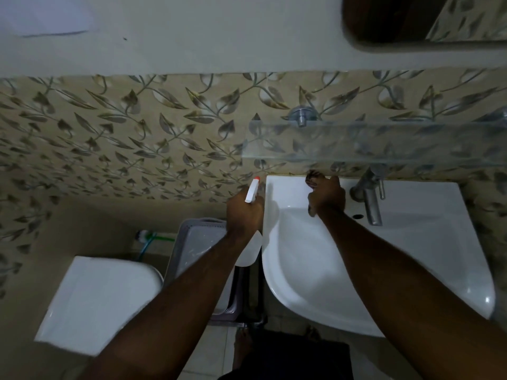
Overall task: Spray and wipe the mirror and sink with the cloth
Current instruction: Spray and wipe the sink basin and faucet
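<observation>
- The right hand point(326, 196) is on the back rim of the sink point(411, 270), just left of the tap point(369, 198). Its grip is closed on a dark cloth point(312, 178), which pokes out past the fingers.
- The left hand point(244, 212) is closed around a white spray bottle point(251, 244), just beside the sink's left edge. The red nozzle points at the wall.
- A squeeze now would wet the leaf tiles point(123, 138), not the sink.
- The hand could bump the tap, because it is so near.
- The glass shelf point(384, 144) hangs right above the hand. Lifting the hand fast could knock it.
- Only the mirror's point(397, 20) bottom corner shows, high up.
- The room is dim, so dirty spots may be missed.
- A toilet point(96, 303) and a grey bin point(197, 242) stand to the left.
</observation>
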